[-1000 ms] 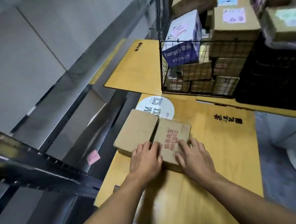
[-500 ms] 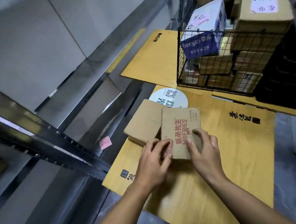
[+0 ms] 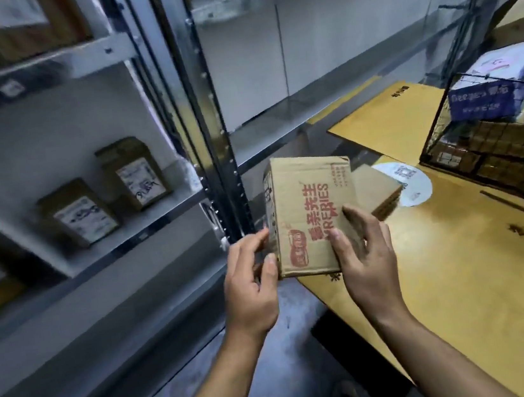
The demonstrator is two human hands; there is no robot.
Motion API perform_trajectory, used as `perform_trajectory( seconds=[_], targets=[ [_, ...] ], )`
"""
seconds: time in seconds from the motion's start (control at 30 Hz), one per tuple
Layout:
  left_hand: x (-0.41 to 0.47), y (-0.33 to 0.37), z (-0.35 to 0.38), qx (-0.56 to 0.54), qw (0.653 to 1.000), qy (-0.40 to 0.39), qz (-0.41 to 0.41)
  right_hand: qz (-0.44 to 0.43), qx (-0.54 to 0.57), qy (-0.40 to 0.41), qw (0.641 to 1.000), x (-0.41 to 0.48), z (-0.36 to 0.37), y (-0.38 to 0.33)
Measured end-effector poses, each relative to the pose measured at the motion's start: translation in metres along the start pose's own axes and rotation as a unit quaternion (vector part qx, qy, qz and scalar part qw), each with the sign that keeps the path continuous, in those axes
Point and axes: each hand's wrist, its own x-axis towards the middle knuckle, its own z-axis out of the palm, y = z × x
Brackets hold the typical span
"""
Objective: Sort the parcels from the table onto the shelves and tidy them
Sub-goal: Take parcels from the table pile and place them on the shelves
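We grip one printed carton (image 3: 312, 211), left hand (image 3: 251, 279) and right hand (image 3: 367, 261) fingers curled round it; one plain box (image 3: 377, 188) just beyond our fingers, two labelled parcels (image 3: 79, 214) (image 3: 134, 173) off left.

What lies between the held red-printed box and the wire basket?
Head view: a plain cardboard parcel and a white round label lie on the table between the red-printed box and the wire basket.

Grey metal shelving rack (image 3: 198, 106) with perforated uprights stands against a pale panelled wall (image 3: 269, 64), dark grey glossy floor (image 3: 288, 381) below, yellow-brown wooden table (image 3: 467, 298) just beside the rack at right (black printed logos on top), dim cool light throughout.
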Motion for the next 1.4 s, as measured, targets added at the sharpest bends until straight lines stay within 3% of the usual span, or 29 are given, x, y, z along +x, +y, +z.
perform_trajectory(
  seconds=[0.07,0.17,0.27,0.5,0.63,0.73,0.93,1.23,1.4],
  targets=[
    [-0.024,-0.003,-0.04,0.031,0.999,0.034,-0.003,-0.027,0.017,-0.037,0.999,-0.027,0.022,-0.017],
    [-0.065,-0.009,-0.1,0.048,0.994,0.058,-0.085,-0.062,0.036,-0.106,0.992,-0.068,0.056,-0.034],
    [-0.103,-0.004,-0.151,-0.105,0.979,0.083,-0.154,-0.045,0.093,-0.19,0.976,-0.106,0.096,-0.048],
    [-0.171,0.018,-0.248,-0.102,0.953,0.243,-0.15,-0.083,0.091,-0.363,0.924,-0.183,0.175,-0.095],
    [-0.2,0.017,-0.28,-0.052,0.941,0.301,-0.146,-0.114,0.086,-0.476,0.868,-0.214,0.207,-0.122],
    [-0.217,0.016,-0.302,-0.004,0.932,0.331,-0.15,-0.07,0.136,-0.533,0.832,-0.239,0.225,-0.145],
    [-0.23,0.01,-0.372,-0.025,0.902,0.405,-0.148,0.051,0.258,-0.569,0.779,-0.268,0.271,-0.171],
    [-0.236,-0.021,-0.504,0.158,0.869,0.444,-0.151,0.096,0.324,-0.607,0.719,-0.314,0.395,-0.225],
    [-0.243,-0.035,-0.569,0.067,0.871,0.443,-0.2,0.113,0.344,-0.619,0.697,-0.341,0.462,-0.251]
  ],
)
